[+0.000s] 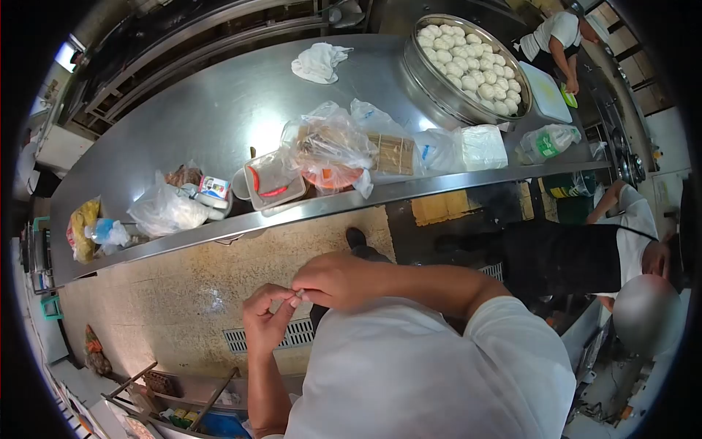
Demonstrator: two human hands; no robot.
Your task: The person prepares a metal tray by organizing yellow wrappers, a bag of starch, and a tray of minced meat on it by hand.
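Observation:
My left hand [265, 313] and my right hand [329, 281] meet in front of my body, over the floor. Their fingertips touch, with thumbs and forefingers pinched together. A tiny pale thing [299, 295] shows between them, too small to name. Both hands are away from the steel table [212, 95]. Closest to them on its near edge is a clear plastic tub [281, 196] with red chili peppers [273, 192]. Beside it, a plastic bag [329, 139] covers part of an orange-red container [333, 178].
A big round steamer [439, 95] full of white buns [468, 66] stands at the table's far right, near a white cloth [319, 62] and a plastic bottle [548, 143]. One person [563, 241] stands at right, another [556, 40] further back. A floor grate [296, 334] lies below.

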